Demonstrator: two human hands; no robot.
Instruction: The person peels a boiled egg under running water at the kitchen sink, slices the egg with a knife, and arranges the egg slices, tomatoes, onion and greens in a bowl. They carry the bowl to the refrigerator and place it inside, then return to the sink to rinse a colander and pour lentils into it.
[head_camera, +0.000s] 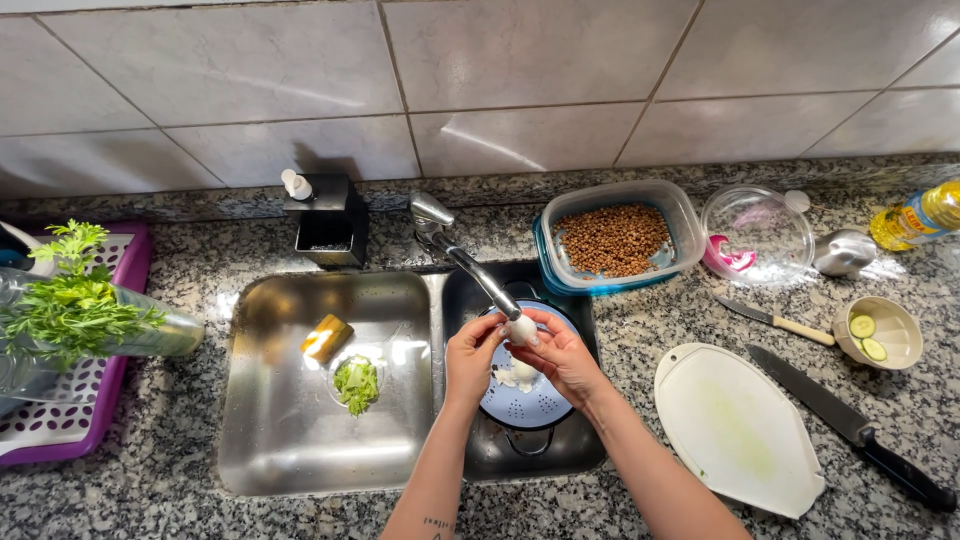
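Note:
Both of my hands meet under the tap's spout (470, 265) over the right sink basin. My left hand (472, 352) and my right hand (560, 352) together hold a small white egg (522, 329) at their fingertips. Below them a blue-grey colander (520, 400) sits in the dark basin, with more white pieces (518, 374) lying in it. My forearms come up from the bottom edge of the view.
The left steel basin (300, 440) holds a yellow sponge (327, 336) and green leaves (356, 384) on the drain. On the granite counter: soap dispenser (325, 215), container of brown grains (615, 240), clear lid (757, 235), white cutting board (735, 425), two knives (850, 425), bowl with cucumber slices (875, 333), oil bottle (915, 215), herbs in a glass (80, 310).

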